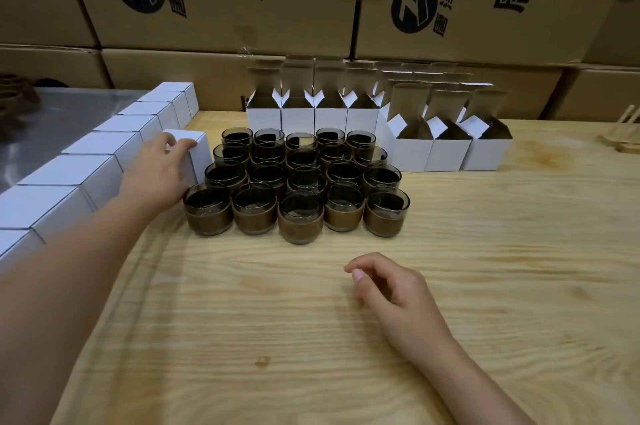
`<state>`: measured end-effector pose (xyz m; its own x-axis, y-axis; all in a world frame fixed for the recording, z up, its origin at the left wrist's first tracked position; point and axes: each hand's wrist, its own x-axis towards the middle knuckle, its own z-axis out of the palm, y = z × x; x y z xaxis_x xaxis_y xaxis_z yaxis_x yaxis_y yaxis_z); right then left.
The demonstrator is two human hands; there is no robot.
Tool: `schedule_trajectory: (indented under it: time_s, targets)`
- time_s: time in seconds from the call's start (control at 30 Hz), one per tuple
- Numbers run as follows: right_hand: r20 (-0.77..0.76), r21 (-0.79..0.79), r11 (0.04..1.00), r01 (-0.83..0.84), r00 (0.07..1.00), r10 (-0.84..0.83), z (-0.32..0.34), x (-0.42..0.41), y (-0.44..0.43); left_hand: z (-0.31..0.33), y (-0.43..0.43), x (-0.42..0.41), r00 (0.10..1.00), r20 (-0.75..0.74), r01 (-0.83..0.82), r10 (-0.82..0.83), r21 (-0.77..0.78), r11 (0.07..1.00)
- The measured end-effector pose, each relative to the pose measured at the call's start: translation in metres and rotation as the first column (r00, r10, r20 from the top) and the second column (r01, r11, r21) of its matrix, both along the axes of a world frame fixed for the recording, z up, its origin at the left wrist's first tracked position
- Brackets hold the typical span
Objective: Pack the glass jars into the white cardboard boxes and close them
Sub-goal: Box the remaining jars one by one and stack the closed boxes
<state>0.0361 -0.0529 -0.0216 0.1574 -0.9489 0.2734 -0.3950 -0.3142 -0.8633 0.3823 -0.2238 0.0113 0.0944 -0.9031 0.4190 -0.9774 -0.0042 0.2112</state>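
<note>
White cardboard is under the fingers [180,145] of the left hand [156,175]; I see them curled over the top edge of a small closed white cardboard box [203,156], gripping it. That box touches the far-left corner of a cluster of smoky dark glass jars with brown bands [298,189], which stand upright at mid-table. The right hand [391,289] rests near me on the pale wooden table [502,303], its fingers loosely curled and holding nothing. A row of closed white cardboard boxes [86,161] runs along the left edge. Open white cardboard boxes [332,116] stand just beyond the jars, with more to the right. Brown corrugated cartons [242,26] are stacked at the far side.
</note>
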Motion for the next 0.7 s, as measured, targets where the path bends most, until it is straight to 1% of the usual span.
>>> schedule_trajectory:
  time_s: [0.13,0.17,0.23,0.27,0.33,0.4,0.53,0.57,0.6,0.63,0.7]
  targets:
    - [-0.013,0.007,1.000,0.012,1.000,-0.012,0.001,0.000,0.000,0.005,-0.007,0.006,0.977,0.179,-0.135,0.115,0.105,0.985]
    - [-0.012,0.009,1.000,0.014,1.000,-0.014,0.001,0.000,0.000,0.007,-0.008,0.008,0.972,0.194,-0.165,0.136,0.141,0.976]
    - [-0.002,0.016,1.000,0.018,1.000,-0.018,0.001,0.000,-0.001,0.011,-0.011,0.008,0.978,0.115,-0.191,0.172,0.179,0.965]
    - [0.005,0.019,1.000,0.019,1.000,-0.019,0.001,0.000,-0.001,0.012,-0.012,0.007,0.984,0.056,-0.179,0.172,0.173,0.968]
    - [0.013,0.021,1.000,0.017,1.000,-0.017,0.002,0.000,-0.001,0.011,-0.014,0.007,0.991,0.007,-0.136,0.137,0.179,0.974]
    - [0.020,0.021,1.000,0.016,1.000,-0.016,0.002,0.001,-0.001,0.012,-0.018,0.010,0.994,0.020,-0.113,0.112,0.236,0.965]
    - [0.025,0.036,0.999,0.020,0.999,-0.021,0.003,0.001,-0.001,0.019,-0.024,0.015,0.991,0.099,-0.119,0.086,0.404,0.907]
    - [0.029,0.040,0.999,0.022,0.999,-0.023,0.003,0.001,-0.002,0.019,-0.023,0.013,0.991,0.092,-0.127,0.099,0.401,0.907]
    - [0.034,0.043,0.999,0.026,0.999,-0.027,0.002,0.001,-0.002,0.020,-0.020,0.008,0.989,0.069,-0.144,0.128,0.364,0.920]
    - [0.039,0.046,0.998,0.031,0.999,-0.033,0.002,0.001,-0.002,0.021,-0.014,0.000,0.985,0.024,-0.168,0.168,0.289,0.942]
    - [0.046,0.051,0.998,0.034,0.998,-0.036,0.001,0.001,-0.003,0.029,0.005,-0.025,0.968,-0.133,-0.210,0.215,0.046,0.977]
